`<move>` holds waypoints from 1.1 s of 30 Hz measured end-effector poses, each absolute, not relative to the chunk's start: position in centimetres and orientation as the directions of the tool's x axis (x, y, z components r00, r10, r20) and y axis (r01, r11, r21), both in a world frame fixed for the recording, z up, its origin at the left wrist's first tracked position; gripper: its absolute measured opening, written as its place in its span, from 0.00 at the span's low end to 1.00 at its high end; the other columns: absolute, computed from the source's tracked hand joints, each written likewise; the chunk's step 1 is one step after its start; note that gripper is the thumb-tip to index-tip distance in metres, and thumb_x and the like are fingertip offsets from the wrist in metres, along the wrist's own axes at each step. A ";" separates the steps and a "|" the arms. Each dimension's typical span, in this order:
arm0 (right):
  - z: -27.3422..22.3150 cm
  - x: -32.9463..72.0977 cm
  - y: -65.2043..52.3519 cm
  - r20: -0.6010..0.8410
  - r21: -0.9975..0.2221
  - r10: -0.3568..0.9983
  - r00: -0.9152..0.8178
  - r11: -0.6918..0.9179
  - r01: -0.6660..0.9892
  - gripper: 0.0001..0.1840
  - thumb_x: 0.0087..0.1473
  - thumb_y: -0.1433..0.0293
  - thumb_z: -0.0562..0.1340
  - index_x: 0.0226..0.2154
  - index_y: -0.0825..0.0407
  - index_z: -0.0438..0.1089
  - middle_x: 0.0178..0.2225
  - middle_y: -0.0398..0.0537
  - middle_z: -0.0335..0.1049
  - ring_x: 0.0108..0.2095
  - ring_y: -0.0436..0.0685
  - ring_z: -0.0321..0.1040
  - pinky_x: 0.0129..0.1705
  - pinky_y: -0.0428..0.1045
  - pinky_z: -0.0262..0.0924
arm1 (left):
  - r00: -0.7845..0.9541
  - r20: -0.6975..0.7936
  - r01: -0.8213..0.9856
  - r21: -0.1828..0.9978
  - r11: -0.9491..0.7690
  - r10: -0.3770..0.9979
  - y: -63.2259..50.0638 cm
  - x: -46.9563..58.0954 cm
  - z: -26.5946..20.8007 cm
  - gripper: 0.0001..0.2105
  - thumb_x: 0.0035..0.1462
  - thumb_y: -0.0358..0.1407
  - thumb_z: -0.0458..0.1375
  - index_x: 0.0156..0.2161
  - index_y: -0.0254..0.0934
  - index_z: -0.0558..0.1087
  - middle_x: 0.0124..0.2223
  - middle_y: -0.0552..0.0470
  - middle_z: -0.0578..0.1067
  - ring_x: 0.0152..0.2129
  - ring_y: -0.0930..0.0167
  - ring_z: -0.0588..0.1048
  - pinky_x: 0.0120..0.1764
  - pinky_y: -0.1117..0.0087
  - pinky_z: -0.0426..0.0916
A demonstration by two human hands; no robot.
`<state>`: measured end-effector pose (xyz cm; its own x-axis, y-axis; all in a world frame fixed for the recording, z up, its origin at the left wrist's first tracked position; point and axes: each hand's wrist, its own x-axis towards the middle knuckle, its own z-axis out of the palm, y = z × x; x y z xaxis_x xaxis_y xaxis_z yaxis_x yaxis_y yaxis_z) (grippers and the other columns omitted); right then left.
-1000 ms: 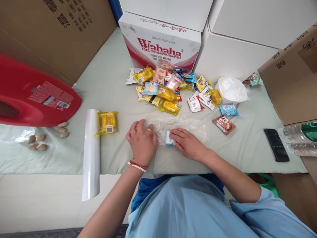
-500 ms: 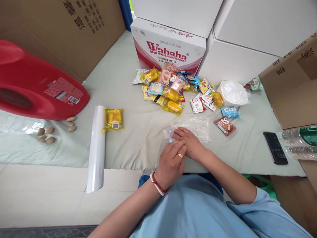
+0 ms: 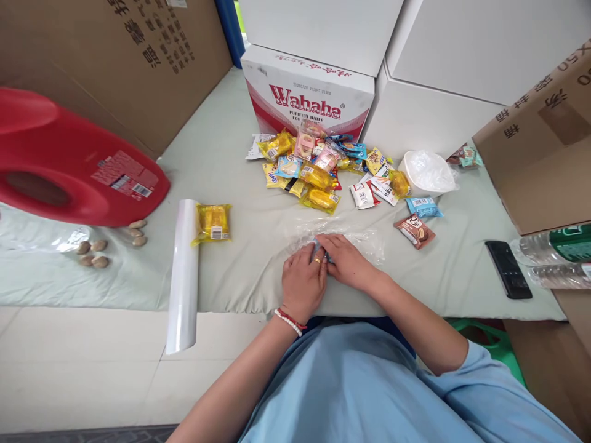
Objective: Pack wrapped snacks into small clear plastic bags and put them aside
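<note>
A crumpled piece of clear plastic film [image 3: 369,243] lies on the cloth, with a small blue packet [image 3: 316,246] at its near edge, mostly covered by my fingers. My left hand [image 3: 305,277], wearing a ring and bracelets, grips the packet and film from the left with bent fingers. From the right, my right hand [image 3: 346,261] closes over the same packet, its fingers touching the left ones. Beyond the film is a pile of wrapped snacks [image 3: 316,175]. A brown snack packet [image 3: 414,231] and a blue-wrapped snack [image 3: 423,207] rest to the right.
A film roll [image 3: 182,277] juts over the table's front edge beside a yellow-wrapped snack [image 3: 213,223]. Left are a red jug [image 3: 83,166] and several brown nuts [image 3: 99,262]. A white bowl [image 3: 427,178], phone [image 3: 508,269] and bottles [image 3: 554,249] stand or lie right; boxes [image 3: 309,98] line the back.
My left hand has shifted left and forward, now beside the right hand instead of overlapping it. The film's left part has spread and bunched around the fingers. The view has tilted slightly.
</note>
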<state>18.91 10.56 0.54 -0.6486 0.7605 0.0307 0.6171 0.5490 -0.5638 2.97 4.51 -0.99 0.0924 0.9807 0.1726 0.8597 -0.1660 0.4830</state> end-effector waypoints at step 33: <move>1.6 20.2 8.1 -0.103 -0.303 0.736 -0.669 0.618 0.726 0.28 0.67 0.77 0.54 0.66 0.51 0.66 0.42 0.54 0.71 0.42 0.61 0.64 0.47 0.53 0.64 | 0.052 0.079 0.650 0.754 -0.094 0.995 6.1 -2.7 -1.0 0.14 0.66 0.35 0.50 0.45 0.39 0.79 0.46 0.45 0.79 0.44 0.63 0.76 0.51 0.59 0.70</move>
<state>20.18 8.07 1.59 -0.6691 0.7360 -0.1026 0.7259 0.6177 -0.3025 -2.65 6.08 -0.97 0.0523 0.9955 0.0795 0.6500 -0.0943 0.7541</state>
